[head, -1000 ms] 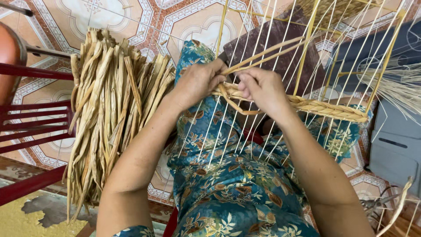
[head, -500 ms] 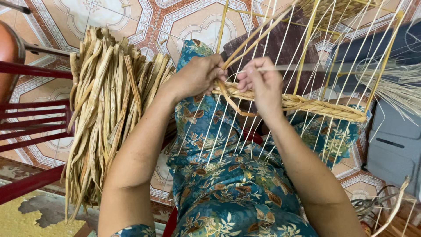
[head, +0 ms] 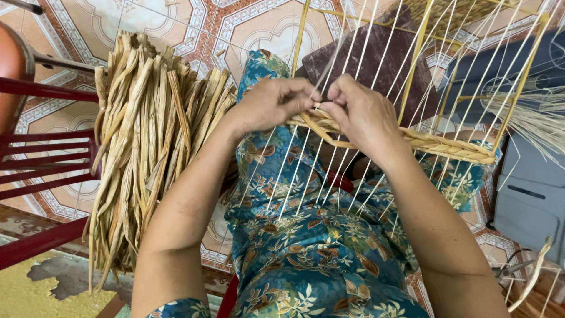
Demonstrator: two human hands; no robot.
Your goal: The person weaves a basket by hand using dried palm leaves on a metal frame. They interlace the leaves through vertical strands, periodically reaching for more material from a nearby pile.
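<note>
While both hands, left (head: 273,106) and right (head: 362,115), pinch one straw strand (head: 321,126) together at the woven band (head: 447,146), weaving seems underway; next likely threading it behind the neighbouring wire (head: 376,35).

Patterned tile floor (head: 253,35), red, cream and grey motifs. Big bundle of dried straw strips (head: 141,147) lies on it at left, running from top edge down toward bottom edge. Red slatted frame (head: 41,159) stands at floor's left edge, just beside bundle. Bottom-left corner: worn yellowish patch (head: 35,288). Grey box (head: 529,194) at right edge.
</note>
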